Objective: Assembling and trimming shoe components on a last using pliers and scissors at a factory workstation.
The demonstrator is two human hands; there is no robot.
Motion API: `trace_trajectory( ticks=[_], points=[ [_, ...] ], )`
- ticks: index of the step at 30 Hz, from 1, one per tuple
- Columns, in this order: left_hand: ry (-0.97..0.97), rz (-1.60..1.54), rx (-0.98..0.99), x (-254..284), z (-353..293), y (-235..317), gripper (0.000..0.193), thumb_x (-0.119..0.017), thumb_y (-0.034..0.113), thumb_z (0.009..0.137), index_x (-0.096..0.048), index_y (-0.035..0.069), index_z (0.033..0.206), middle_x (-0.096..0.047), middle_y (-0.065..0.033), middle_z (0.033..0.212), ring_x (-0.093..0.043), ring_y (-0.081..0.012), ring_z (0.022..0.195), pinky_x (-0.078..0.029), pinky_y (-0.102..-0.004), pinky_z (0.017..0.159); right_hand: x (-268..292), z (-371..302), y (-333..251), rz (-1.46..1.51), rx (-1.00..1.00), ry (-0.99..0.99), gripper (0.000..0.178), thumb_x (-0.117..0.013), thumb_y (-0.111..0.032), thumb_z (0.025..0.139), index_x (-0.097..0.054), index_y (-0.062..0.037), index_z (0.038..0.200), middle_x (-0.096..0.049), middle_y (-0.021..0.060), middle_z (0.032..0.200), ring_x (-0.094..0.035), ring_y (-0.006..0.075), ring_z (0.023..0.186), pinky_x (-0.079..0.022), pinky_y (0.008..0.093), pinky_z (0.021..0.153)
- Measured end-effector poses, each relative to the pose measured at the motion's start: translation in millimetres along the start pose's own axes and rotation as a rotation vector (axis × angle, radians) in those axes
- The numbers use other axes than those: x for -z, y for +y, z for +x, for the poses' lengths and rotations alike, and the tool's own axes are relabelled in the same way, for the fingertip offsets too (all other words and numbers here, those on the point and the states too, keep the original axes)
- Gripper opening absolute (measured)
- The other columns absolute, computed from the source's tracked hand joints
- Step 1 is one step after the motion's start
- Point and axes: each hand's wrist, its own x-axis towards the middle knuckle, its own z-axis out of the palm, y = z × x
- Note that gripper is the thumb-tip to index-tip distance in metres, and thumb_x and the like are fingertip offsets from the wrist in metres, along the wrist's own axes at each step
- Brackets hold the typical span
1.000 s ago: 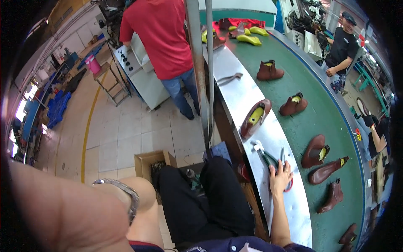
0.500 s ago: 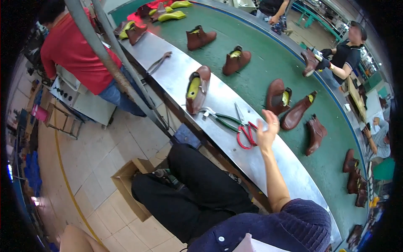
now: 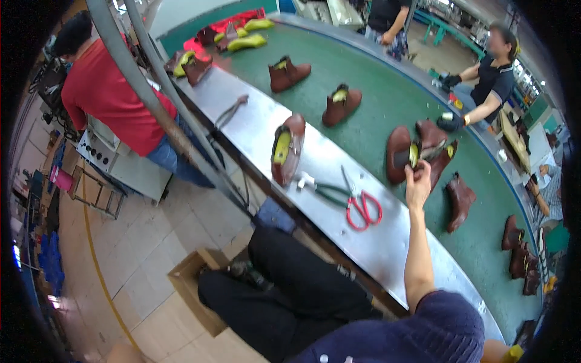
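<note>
My right hand (image 3: 418, 184) reaches over the green conveyor belt. Its fingers are closed at the back edge of a brown ankle boot (image 3: 397, 154) with a yellow-green last inside; the exact grip is partly hidden by the fingers. Right beside that boot lie another brown boot (image 3: 431, 137) and one partly covered by my hand. A further boot (image 3: 460, 201) sits to the right. On the metal ledge lie red-handled scissors (image 3: 364, 210) and green-handled pliers (image 3: 331, 193). A brown boot (image 3: 288, 150) stands left of them. My left hand is not in view.
More boots (image 3: 288, 74) and yellow-green lasts (image 3: 248, 42) are spread along the belt. Pincers (image 3: 231, 111) lie on the ledge. Metal posts (image 3: 163, 121) rise at the left, near a person in red. Across the belt stands a gloved co-worker (image 3: 493, 85). A cardboard box (image 3: 200, 296) is by my legs.
My right hand has moved from above the ledge onto the boot, its spread fingers closing. The co-worker's boot now rests on the belt beside it. The view has shifted slightly.
</note>
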Motion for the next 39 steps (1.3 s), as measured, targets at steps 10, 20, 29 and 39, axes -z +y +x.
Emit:
trace_trajectory(
  ticks=[10, 20, 29, 39],
  points=[
    [0.028, 0.227, 0.039, 19.3, -5.6, 35.8, 0.056, -0.044, 0.015, 0.092, -0.029, -0.008, 0.141, -0.042, -0.0290, 0.136, -0.041, -0.0372, 0.132, -0.034, -0.0493, 0.111, 21.4, 76.7, -51.9, 0.138, 0.212, -0.178, 0.026, -0.071, -0.022, 0.086, -0.054, -0.0016, 0.083, -0.053, 0.0031, 0.062, -0.049, 0.0132, 0.055, -0.040, 0.0291, 0.053],
    [-1.016, -0.100, 0.324, -81.8, -142.5, -59.3, 0.112, -0.088, 0.031, 0.063, -0.024, 0.004, 0.150, -0.027, -0.0161, 0.155, -0.024, -0.0300, 0.144, -0.022, -0.0397, 0.115, 98.4, -5.7, -256.4, 0.979, -0.054, -0.896, 0.020, -0.072, -0.014, 0.084, -0.055, -0.0086, 0.076, -0.048, -0.0078, 0.055, -0.039, -0.0005, 0.042, -0.025, 0.0176, 0.039],
    [-0.554, -0.386, 0.711, -20.2, -223.6, -81.4, 0.120, -0.087, 0.009, 0.064, -0.007, 0.009, 0.154, -0.023, -0.0136, 0.156, -0.031, -0.0234, 0.140, -0.028, -0.0377, 0.114, 12.1, -108.3, -332.7, 1.100, -0.063, -1.521, 0.023, -0.072, -0.021, 0.087, -0.058, -0.0053, 0.078, -0.055, -0.0048, 0.058, -0.042, 0.0004, 0.045, -0.028, 0.0174, 0.041],
    [-0.261, -0.311, 0.767, 24.4, -250.6, -77.7, 0.133, -0.093, 0.017, 0.054, -0.005, 0.013, 0.154, -0.024, -0.0105, 0.156, -0.034, -0.0217, 0.138, -0.030, -0.0370, 0.113, -3.0, -155.8, -302.7, 0.930, 0.084, -1.687, 0.033, -0.047, -0.026, 0.101, -0.058, -0.0043, 0.124, -0.061, 0.0014, 0.092, -0.058, 0.0085, 0.077, -0.049, 0.0229, 0.071]
  ],
)
